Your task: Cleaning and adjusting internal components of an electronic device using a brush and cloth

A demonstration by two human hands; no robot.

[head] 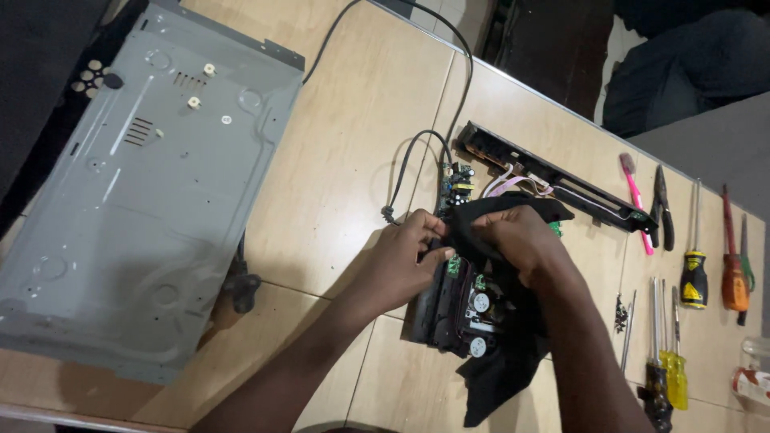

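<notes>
1. At the middle of the bench, toward its near edge, both hands work a black cloth (513,353) over a black drive mechanism (457,309) with white gears and a small green board.
2. The left hand (401,261) has its fingers curled, pinching the cloth's upper edge against the mechanism's top; the right hand (521,240) is closed around a bunched fold of the same cloth.
3. To wipe well, I judge the left hand should steady the mechanism while the right drags the cloth lightly, clear of the pink ribbon cable (513,183) and the circuit board (455,186).
4. The mechanism lies directly under and between both hands, touching them through the cloth, which trails toward the near edge.
5. The grey metal chassis (152,184) sits well apart at the left end; the screwdrivers (694,277) lie along the right end.
</notes>
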